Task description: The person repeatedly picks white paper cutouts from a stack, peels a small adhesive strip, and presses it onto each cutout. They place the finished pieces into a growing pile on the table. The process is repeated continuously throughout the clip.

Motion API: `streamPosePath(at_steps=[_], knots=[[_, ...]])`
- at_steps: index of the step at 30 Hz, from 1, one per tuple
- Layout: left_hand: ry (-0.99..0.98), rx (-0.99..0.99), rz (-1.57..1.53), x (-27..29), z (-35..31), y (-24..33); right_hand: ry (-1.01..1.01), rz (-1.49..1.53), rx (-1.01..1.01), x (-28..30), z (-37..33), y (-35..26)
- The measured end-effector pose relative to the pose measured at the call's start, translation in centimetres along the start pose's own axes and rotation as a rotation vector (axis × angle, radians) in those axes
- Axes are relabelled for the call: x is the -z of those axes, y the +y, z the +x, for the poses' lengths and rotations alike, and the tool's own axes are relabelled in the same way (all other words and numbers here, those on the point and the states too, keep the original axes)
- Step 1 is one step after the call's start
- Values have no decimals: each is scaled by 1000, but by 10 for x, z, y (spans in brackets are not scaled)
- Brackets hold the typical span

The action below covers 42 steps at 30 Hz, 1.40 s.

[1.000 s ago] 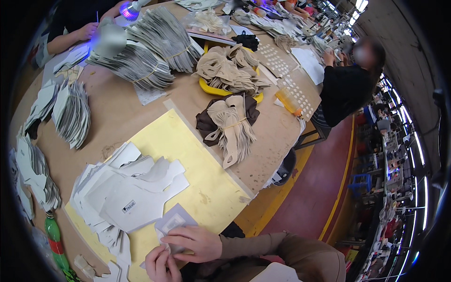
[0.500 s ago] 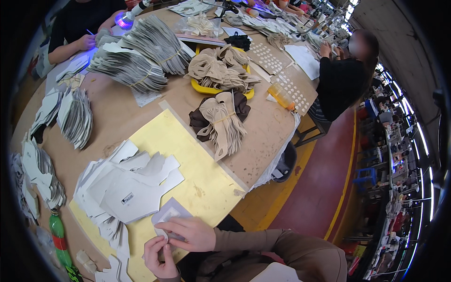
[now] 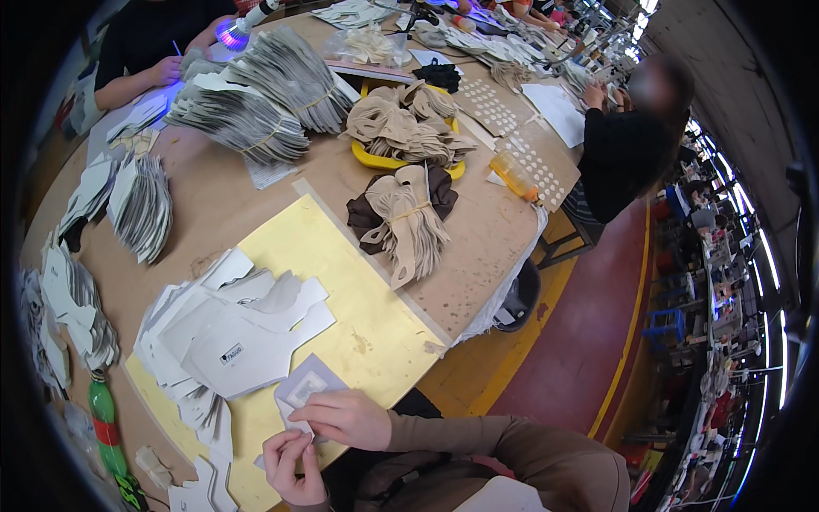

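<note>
Low in the view, my left hand and my right hand meet with fingertips pinched. Between them is a small white piece, mostly covered by the fingers. Partly under my right hand lies a lavender-grey sheet bearing a pale square patch. Just beyond, on a yellow board, rests a spread stack of white and grey cut pieces. The top piece carries a small dark printed label.
A bundle of beige straps sits ahead, before a yellow tray of beige pieces. Tied grey stacks, a lamp and a green-and-red bottle stand leftward. An orange bottle lies near a seated person.
My right fingers have shifted slightly, so more of the pale patch on the lavender-grey sheet shows. Both hands stay close together, and the stack lies as before.
</note>
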<state>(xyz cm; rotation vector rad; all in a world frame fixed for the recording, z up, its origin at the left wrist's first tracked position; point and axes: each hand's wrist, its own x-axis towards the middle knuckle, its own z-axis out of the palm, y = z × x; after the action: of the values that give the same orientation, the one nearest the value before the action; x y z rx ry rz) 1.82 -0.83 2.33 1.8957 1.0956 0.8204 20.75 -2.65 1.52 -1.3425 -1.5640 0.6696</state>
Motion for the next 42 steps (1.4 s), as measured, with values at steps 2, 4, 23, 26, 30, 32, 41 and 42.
streamPosePath(at_steps=[2,4,23,26,30,32,41,42], knots=[[-5,-5,-66,1,-1,-2,-24,37,-32,1,-1,0],[19,32,-240,0,-2,-5,-38,66,-62,3,0,-1],[104,183,-243,-3,-10,-36,-217,36,-250,11,28,-14],[92,146,-211,-3,-9,-33,-276,126,-366,12,27,-15],[84,176,-224,-2,1,-21,-192,184,-265,14,32,-15],[73,140,-154,-1,7,-12,-167,188,-222,17,34,-15],[121,183,2,-5,12,8,-87,115,-516,54,22,-12],[108,182,-12,-5,13,8,-59,165,-551,57,22,-10]])
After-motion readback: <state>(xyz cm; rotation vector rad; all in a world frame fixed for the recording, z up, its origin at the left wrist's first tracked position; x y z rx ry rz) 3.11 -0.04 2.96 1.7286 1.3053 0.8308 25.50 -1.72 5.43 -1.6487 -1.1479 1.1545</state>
